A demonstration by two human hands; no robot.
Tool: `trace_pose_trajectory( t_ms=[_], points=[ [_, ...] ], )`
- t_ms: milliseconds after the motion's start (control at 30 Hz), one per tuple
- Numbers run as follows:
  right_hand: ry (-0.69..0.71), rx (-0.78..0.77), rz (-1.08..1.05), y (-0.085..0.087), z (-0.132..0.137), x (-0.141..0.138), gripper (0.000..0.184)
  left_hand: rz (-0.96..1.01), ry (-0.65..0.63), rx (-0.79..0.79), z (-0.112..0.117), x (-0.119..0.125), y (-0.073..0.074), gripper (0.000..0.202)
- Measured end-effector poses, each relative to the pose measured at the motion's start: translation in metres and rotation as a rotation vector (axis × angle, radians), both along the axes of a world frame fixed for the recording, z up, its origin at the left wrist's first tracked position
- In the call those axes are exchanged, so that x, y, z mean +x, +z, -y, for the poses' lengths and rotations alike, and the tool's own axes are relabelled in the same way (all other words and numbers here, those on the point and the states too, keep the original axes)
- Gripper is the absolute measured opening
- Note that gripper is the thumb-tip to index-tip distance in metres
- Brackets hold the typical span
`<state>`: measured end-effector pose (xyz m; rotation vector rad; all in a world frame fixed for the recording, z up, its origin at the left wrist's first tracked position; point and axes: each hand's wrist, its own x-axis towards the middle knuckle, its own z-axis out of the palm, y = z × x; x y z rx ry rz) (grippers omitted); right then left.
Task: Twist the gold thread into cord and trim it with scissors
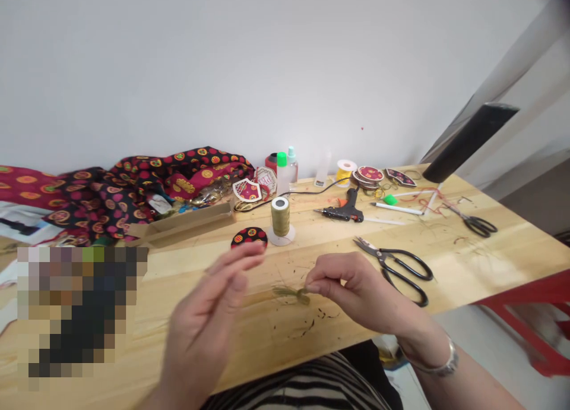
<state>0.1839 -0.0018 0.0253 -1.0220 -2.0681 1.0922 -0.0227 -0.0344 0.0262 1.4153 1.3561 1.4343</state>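
Between its thumb and fingertips my right hand (345, 285) pinches a small olive-green bundle of thread (291, 293), with loose strands spreading to the left just above the table. My left hand (216, 306) is raised in front of me with fingers stretched out, holding nothing. Just beyond its fingertips lies a round patterned fabric disc (249, 236), partly covered by the hand. A spool of olive-gold thread (280, 218) stands upright behind the bundle. Large black-handled scissors (396, 267) rest to the right of my right hand, blades pointing left.
A hot glue gun (342, 209) with a black cord lies behind the scissors. Patterned cloth (124, 187) and a cardboard box (191, 224) occupy the back left. Several bottles (282, 175) stand near the wall. Smaller scissors (478, 224) lie at right. Dark scraps (307, 324) dot the table (151, 279).
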Motion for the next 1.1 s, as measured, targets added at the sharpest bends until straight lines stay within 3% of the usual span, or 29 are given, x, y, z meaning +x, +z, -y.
trace_pose_trajectory(
  t_ms=[133, 267, 533, 767, 867, 933, 1100],
  points=[
    [0.066, 0.086, 0.051, 0.006, 0.003, -0.004, 0.019, -0.085, -0.408, -0.183, -0.005, 0.019, -0.01, 0.03],
    [0.088, 0.127, 0.117, 0.008, 0.004, -0.001, 0.022, -0.211, -0.574, -0.237, -0.008, 0.022, -0.021, 0.038],
    [0.092, 0.092, 0.221, -0.001, 0.001, -0.001, 0.021, -0.617, -0.554, 0.113, -0.005, 0.016, -0.032, 0.031],
    [0.045, 0.054, 0.316, -0.001, 0.003, -0.004, 0.024, -0.685, -0.55, 0.2, -0.006, 0.013, -0.039, 0.032],
    [-0.07, 0.124, 0.302, -0.002, 0.002, 0.004, 0.022, -0.61, -0.449, 0.101, -0.008, 0.014, -0.037, 0.023],
    [-0.224, 0.22, 0.365, -0.007, 0.001, 0.018, 0.021, -0.507, -0.37, -0.068, -0.009, 0.015, -0.035, 0.021],
    [-0.549, 0.35, 0.854, -0.035, 0.007, 0.076, 0.026, -0.109, -0.291, -0.511, -0.011, 0.013, -0.033, 0.03]
  ],
)
